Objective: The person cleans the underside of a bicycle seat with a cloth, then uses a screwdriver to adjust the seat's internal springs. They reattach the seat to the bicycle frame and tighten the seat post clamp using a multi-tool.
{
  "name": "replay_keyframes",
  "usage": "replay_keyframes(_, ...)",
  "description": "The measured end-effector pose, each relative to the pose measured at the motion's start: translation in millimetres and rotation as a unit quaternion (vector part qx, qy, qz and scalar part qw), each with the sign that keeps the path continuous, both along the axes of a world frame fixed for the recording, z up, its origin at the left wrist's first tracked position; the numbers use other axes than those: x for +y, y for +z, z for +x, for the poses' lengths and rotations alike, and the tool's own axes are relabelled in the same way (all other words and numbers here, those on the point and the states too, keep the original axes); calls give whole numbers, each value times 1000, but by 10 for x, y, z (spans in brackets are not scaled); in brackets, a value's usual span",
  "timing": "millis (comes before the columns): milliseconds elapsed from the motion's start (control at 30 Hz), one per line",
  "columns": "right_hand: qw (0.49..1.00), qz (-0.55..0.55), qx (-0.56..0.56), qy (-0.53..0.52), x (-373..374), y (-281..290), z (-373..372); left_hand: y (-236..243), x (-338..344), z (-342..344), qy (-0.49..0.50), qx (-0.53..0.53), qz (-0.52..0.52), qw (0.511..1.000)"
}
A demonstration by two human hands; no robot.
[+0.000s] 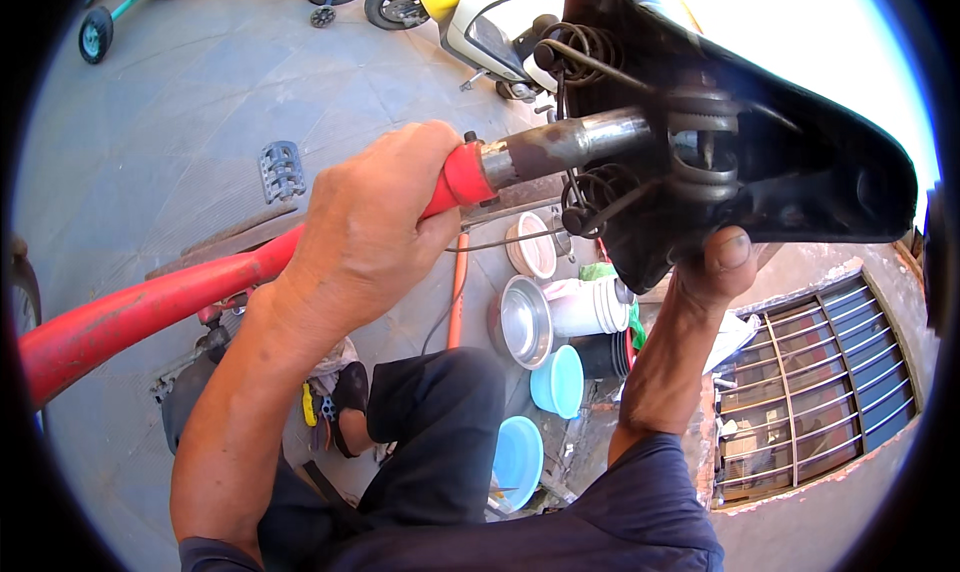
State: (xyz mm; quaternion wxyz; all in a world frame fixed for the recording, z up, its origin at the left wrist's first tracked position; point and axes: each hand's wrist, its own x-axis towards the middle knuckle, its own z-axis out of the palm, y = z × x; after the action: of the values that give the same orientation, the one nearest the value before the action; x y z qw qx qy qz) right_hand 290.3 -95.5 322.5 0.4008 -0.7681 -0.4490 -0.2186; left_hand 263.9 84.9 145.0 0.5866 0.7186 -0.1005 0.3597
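A red bicycle frame [160,297] slants in from the left edge. My left hand [375,222] is wrapped round its tube close to the red collar. Out of that collar comes a worn metal seat post [565,147], its surface stained brown. A black bicycle saddle [830,162] is fixed to the post's end, its underside with coil springs and clamp turned toward me. My right hand [715,267] grips the saddle's lower edge, thumb on the near side; its fingers are hidden behind the saddle.
A grey pedal [283,170] lies on the tiled floor. Below the saddle stand a metal basin [522,322], blue basins [557,382] and a white bucket [590,307]. A yellow and white scooter [490,32] is parked beyond. Yellow-handled pliers [309,404] lie by my foot. A barred window [815,382] is at right.
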Motion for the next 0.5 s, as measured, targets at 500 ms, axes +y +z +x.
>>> replay_keyframes(500,958,257,16,-129,-881,-409,-580,526,-702,-848,-256,-136,-67,955)
